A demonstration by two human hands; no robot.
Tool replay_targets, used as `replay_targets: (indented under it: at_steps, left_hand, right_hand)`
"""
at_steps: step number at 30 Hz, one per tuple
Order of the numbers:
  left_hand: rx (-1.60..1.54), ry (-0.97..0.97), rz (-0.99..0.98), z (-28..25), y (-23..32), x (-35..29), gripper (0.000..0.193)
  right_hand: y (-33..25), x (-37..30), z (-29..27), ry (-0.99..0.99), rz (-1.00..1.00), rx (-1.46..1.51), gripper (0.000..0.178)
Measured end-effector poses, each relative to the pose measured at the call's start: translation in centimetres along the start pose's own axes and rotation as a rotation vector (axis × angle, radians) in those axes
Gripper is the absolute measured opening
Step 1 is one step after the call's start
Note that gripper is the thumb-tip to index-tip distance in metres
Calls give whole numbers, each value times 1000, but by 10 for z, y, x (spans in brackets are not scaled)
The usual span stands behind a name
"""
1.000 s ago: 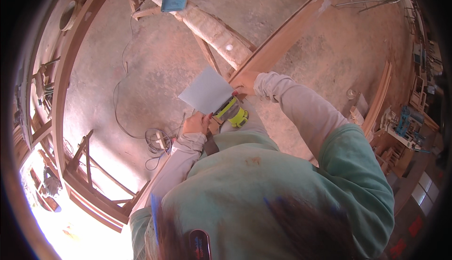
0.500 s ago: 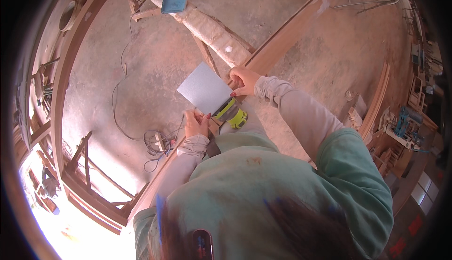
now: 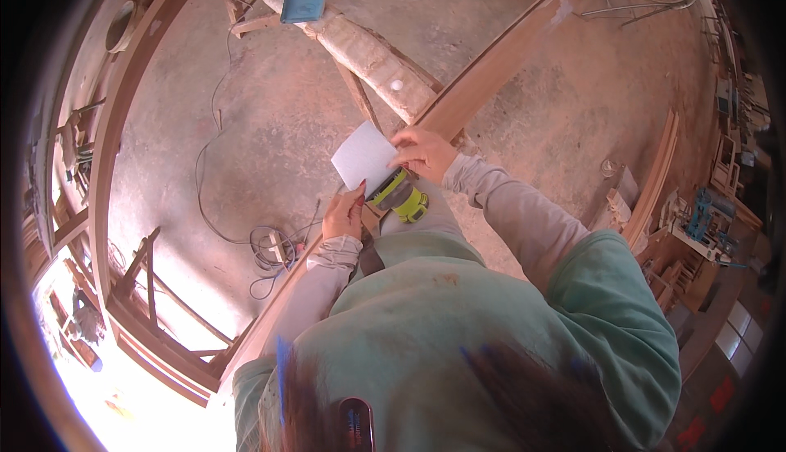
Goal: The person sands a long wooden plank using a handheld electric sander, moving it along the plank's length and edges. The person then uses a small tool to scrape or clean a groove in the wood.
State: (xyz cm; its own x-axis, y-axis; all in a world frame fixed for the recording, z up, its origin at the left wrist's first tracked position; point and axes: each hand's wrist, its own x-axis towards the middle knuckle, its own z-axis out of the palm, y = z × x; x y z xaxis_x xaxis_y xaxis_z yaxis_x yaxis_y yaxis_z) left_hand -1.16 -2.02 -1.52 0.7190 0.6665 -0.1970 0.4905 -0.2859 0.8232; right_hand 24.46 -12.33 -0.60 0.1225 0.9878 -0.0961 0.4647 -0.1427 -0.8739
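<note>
**Both hands on a white sheet over a yellow-green sander**

Left hand (image 3: 344,214) pinches the lower left edge of a white sheet (image 3: 363,155), fingers closed on it, thumb side up. Right hand (image 3: 422,153) grips the sheet's right edge, fingers curled over it. Sheet is square-ish, pale, held flat and slightly tilted between the two hands, just above the front of a yellow-green power sander (image 3: 399,194). Sheet's lower right part overlaps the sander; cannot tell if it actually touches the pad. Sander sits close to the person's body, on or against a long wooden beam (image 3: 491,71) that runs diagonally from upper right down past the hands toward lower left. Neither hand is on the sander body itself as far as visible.

Person wears a green top with grey long sleeves; both forearms come up from the lower edge. Floor (image 3: 270,116) is dusty concrete, reddish-brown. Thin dark cable (image 3: 266,247) lies coiled on the floor left of the left hand. A pale rough log (image 3: 352,42) lies diagonally at top centre, with a small blue square pad (image 3: 304,2) resting on its upper end. Curved wooden frame (image 3: 123,124) runs down the left side. Stacked timber and clutter at the right edge, too small to tell apart.
</note>
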Motion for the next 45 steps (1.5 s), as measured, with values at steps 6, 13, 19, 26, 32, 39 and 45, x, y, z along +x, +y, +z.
replay_targets:
  at_steps: [6, 13, 19, 26, 32, 39, 45]
  left_hand:
    - [2, -121, -149, -9, 15, -2, 44]
    - [550, -68, 4, -22, 53, 7, 63]
    - [567, 18, 228, -13, 46, 11, 68]
    - [629, -116, 351, 5, 21, 28, 48]
    - [816, -105, 511, 10, -9, 37, 41]
    - [647, -278, 134, -10, 47, 28, 71]
    - [588, -396, 134, -8, 46, 40, 83]
  right_hand:
    - [9, -10, 1, -176, 181, 211, 43]
    - [-3, 8, -26, -374, 61, -85, 58]
    - [-18, 32, -35, -582, -30, -433, 72]
    - [-20, 59, -10, -695, -262, -869, 42]
    - [-36, 73, -13, -794, -292, -882, 21]
    - [-25, -5, -26, -633, 699, -409, 59]
    - [-16, -84, 64, -296, 659, 16, 96]
